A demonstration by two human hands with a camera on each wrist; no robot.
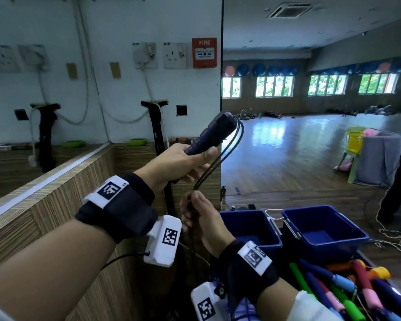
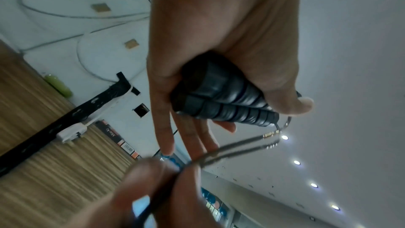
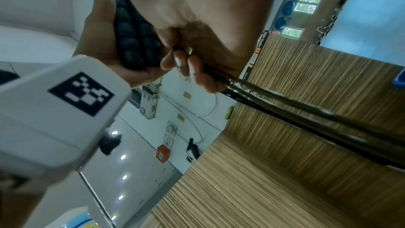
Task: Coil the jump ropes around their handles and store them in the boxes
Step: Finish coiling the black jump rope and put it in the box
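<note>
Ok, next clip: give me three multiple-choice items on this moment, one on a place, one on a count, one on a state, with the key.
1. Where do the two blue boxes stand?
A. Below and right of the hands
B. On the wooden ledge at left
C. Up on the wall

2. How many black handles does the left hand hold?
A. One
B. Two
C. Four

3. What is the right hand doing?
A. Hanging open and idle
B. Pinching the doubled black rope below the handles
C. Reaching into a box

Key: 1 A, the head view shows both boxes low at right beside the right wrist. 2 B, the left wrist view shows two ribbed handles side by side in the palm. 3 B, the fingers close on the two rope strands in the head and right wrist views.
</note>
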